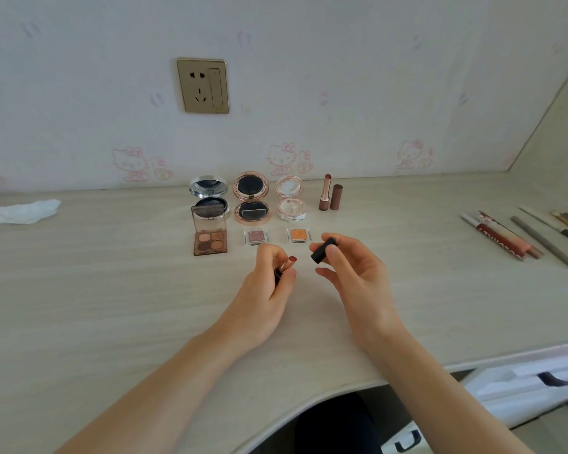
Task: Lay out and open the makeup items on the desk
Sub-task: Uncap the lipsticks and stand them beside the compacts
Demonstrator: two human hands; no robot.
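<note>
My left hand grips an uncapped lipstick with a rose-gold tube and a reddish tip. Its black cap is pinched in my right hand, a little to the right of the tube and apart from it. Behind my hands on the desk lie an open four-pan eyeshadow palette, a small pink eyeshadow pan and an orange one. Further back stand three open round compacts: silver, rose-gold and pale pink. An opened brown lipstick stands beside its cap.
Several pencils and tubes lie at the right of the desk. A crumpled white tissue lies at the far left. A wall socket is above the compacts. The desk's curved front edge runs below my arms.
</note>
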